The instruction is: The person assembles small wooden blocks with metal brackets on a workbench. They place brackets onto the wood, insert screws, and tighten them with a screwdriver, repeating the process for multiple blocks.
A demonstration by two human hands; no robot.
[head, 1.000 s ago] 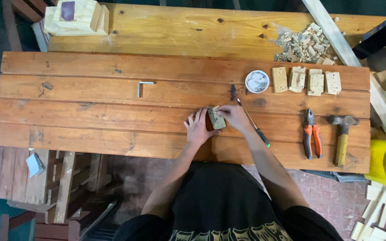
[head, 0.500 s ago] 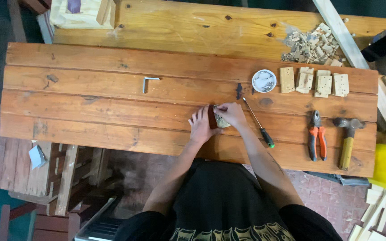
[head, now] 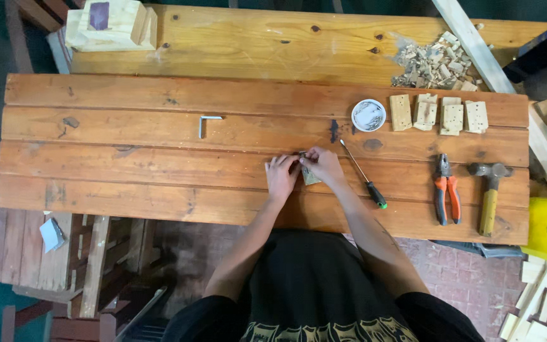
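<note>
Both hands meet at mid-table (head: 159, 158) over a small wood block (head: 311, 177). Left hand (head: 282, 175) steadies it, fingers curled against its edge; right hand (head: 324, 166) pinches its top, grip closed on block plus some small fitting, too tiny to identify. Step looks like positioning hardware. Screwdriver (head: 363, 174) lies just right; pliers (head: 447, 189), hammer (head: 490, 190) farther off.

Slatted wooden workbench (head: 128, 190) spanning the view; brick-paved floor (head: 476, 278) showing below, stools (head: 26, 253) sitting left.
</note>
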